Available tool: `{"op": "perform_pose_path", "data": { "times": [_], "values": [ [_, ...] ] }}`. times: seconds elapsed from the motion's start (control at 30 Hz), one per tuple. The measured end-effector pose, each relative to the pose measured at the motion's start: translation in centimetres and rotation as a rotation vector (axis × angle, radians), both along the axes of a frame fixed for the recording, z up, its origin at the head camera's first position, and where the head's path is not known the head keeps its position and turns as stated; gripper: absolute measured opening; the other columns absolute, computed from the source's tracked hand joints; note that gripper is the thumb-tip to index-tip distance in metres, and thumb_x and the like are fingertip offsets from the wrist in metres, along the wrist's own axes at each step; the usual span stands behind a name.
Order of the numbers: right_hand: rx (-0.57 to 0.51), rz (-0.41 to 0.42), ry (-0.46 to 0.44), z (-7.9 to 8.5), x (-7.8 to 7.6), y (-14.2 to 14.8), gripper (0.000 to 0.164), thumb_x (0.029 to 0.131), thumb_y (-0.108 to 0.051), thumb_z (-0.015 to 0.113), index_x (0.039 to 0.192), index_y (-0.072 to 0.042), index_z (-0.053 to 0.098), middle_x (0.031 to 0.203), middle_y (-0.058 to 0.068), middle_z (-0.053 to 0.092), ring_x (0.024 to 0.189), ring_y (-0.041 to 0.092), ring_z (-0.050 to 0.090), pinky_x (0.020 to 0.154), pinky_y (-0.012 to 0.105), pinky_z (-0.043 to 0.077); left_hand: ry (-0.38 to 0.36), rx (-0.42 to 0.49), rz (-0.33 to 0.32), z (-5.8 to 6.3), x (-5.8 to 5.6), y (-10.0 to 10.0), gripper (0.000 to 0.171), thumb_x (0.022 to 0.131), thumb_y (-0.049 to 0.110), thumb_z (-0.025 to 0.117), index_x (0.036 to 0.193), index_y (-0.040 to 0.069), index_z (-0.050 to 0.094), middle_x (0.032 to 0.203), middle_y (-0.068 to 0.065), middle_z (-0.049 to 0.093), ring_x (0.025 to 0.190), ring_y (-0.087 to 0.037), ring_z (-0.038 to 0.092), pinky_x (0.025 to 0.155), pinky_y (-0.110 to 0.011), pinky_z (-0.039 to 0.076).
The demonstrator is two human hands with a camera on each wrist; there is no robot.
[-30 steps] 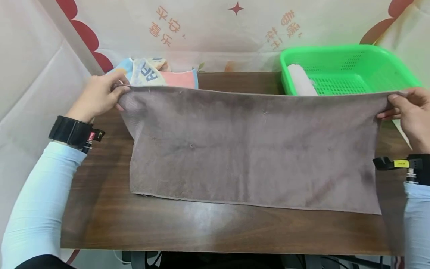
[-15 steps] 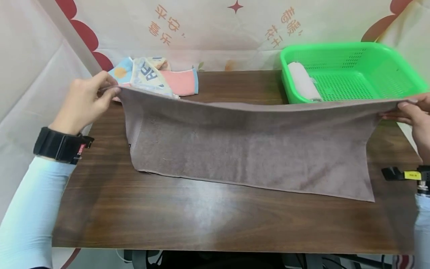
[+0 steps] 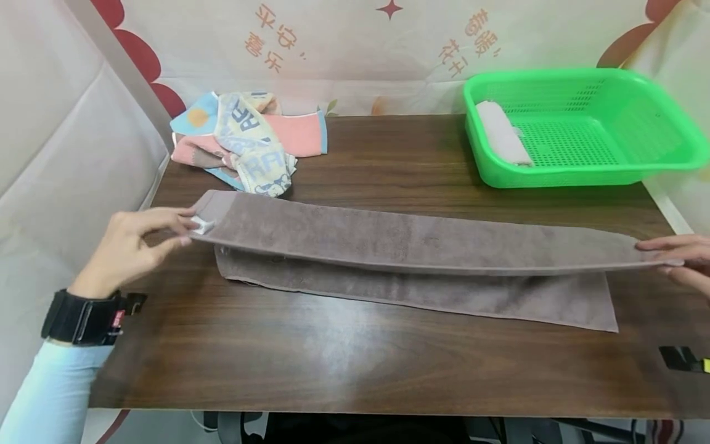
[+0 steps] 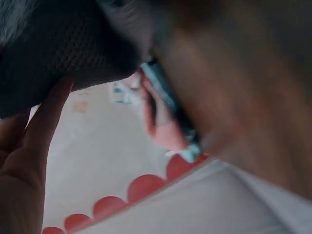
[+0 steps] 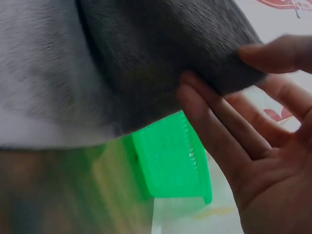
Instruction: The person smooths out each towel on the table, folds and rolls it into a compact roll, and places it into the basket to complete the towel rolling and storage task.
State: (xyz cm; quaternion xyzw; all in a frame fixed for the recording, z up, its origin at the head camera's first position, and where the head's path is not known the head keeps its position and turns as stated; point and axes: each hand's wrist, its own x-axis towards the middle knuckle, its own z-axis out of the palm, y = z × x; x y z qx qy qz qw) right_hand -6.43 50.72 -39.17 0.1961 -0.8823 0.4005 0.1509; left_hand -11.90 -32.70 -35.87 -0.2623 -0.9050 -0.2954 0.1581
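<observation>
- Grey-brown cloth: located at the middle of the brown table, stretched lengthwise between both hands. Its upper layer overlaps the lower layer, which shows along the near side.
- Left hand: I read a pinch grip, thumb and fingers on the cloth's left corner. A small white label shows just beside the fingertips.
- Right hand: partly cut off by the frame edge in my head view. My right wrist view shows the thumb on one face of the cloth corner and fingers on the other, grasping it.
- Left wrist: fitted with a black strap above a pale blue sleeve.
- Green basket: positioned at the far right of the table, apart from the cloth. One white roll lies inside, along the left wall.
- Patterned cloth: crumpled at the far left, near the grey-brown cloth's far edge.
- Left wrist view: much of my picture is blurred.
</observation>
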Motion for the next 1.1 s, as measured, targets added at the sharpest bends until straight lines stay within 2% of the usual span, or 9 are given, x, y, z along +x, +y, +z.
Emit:
{"op": "perform_pose_path", "data": {
  "times": [0.13,0.27,0.33,0.43,0.7,0.87,0.93,1.0,1.1],
  "values": [
    [0.087,0.17,0.035,-0.8,1.5,-0.4,0.03,0.09,0.027,0.051,0.095,0.006,0.073,0.131,-0.014,0.064,0.12,-0.004,0.059,0.09,0.001,0.045,-0.044,-0.012,-0.012,-1.7,1.3,-0.3,0.031,0.067,-0.008,0.088,0.081,0.019,0.08,0.109,-0.005,0.078,0.116,0.016,0.06,0.087,-0.002,0.04],
    [0.093,0.21,-0.025,-1.9,2.7,-0.9,0.041,0.076,0.038,0.051,0.091,0.006,0.072,0.127,-0.004,0.062,0.119,0.001,0.059,0.094,0.003,0.045,-0.089,-0.052,-0.01,-2.5,1.9,-0.4,0.033,0.065,-0.009,0.088,0.076,0.022,0.08,0.113,-0.006,0.076,0.118,0.017,0.054,0.089,-0.002,0.036],
    [0.088,0.184,-0.056,-2.2,3.4,-1.4,0.056,0.058,0.045,0.049,0.089,0.005,0.072,0.124,-0.001,0.061,0.116,0.002,0.058,0.094,0.004,0.044,-0.104,-0.067,-0.005,-2.8,2.0,-0.5,0.036,0.064,-0.009,0.088,0.074,0.024,0.079,0.115,-0.004,0.076,0.117,0.015,0.054,0.09,-0.002,0.035],
    [0.155,0.081,-0.092,-2.3,4.1,-2.3,0.058,0.053,0.042,0.056,0.083,-0.004,0.075,0.12,-0.008,0.06,0.109,-0.003,0.056,0.09,0.001,0.039,-0.144,-0.102,0.0,-3.1,2.1,-0.6,0.038,0.064,-0.01,0.086,0.073,0.026,0.08,0.12,-0.002,0.073,0.117,0.002,0.058,0.09,-0.004,0.035],
    [0.393,-0.011,-0.178,-2.3,4.3,-3.4,0.06,0.065,0.028,0.06,0.074,-0.029,0.076,0.114,-0.029,0.05,0.103,-0.018,0.043,0.078,0.003,0.033,-0.263,-0.293,-0.024,-3.6,1.3,-0.6,0.041,0.068,-0.008,0.073,0.075,0.032,0.08,0.137,-0.007,0.06,0.122,-0.028,0.056,0.089,-0.031,0.04],
    [0.432,-0.145,-0.377,-1.1,2.5,-3.5,0.032,0.086,0.016,0.056,0.093,-0.01,0.073,0.104,-0.01,0.066,0.085,-0.02,0.045,0.064,0.009,0.037,-0.295,-0.281,0.047,-3.0,-0.1,-0.5,0.02,0.083,0.0,0.067,0.095,0.015,0.073,0.124,-0.013,0.065,0.111,-0.034,0.065,0.085,-0.047,0.049],
    [0.453,-0.236,-0.465,-0.7,1.5,-3.8,0.022,0.098,0.001,0.058,0.119,0.003,0.064,0.104,0.014,0.068,0.085,-0.003,0.06,0.068,0.021,0.047,-0.349,-0.274,0.094,-2.6,-1.0,-0.2,0.028,0.094,0.012,0.067,0.122,0.008,0.064,0.133,-0.017,0.062,0.114,-0.038,0.065,0.091,-0.055,0.05],
    [0.496,-0.312,-0.55,-0.5,0.4,-4.1,0.051,0.105,-0.02,0.058,0.143,0.011,0.044,0.113,0.035,0.06,0.088,0.024,0.067,0.074,0.04,0.053,-0.396,-0.274,0.12,-2.3,-2.3,0.3,0.056,0.1,0.026,0.065,0.148,0.006,0.046,0.146,-0.022,0.053,0.123,-0.042,0.06,0.098,-0.062,0.047],
    [0.545,-0.358,-0.638,-0.2,-1.3,-4.6,0.082,0.106,-0.043,0.052,0.153,0.018,0.021,0.125,0.048,0.046,0.105,0.063,0.051,0.076,0.064,0.047,-0.446,-0.309,0.106,-2.0,-4.3,1.0,0.079,0.101,0.033,0.065,0.164,0.011,0.021,0.157,-0.024,0.044,0.13,-0.045,0.055,0.101,-0.066,0.044]
  ]
}}
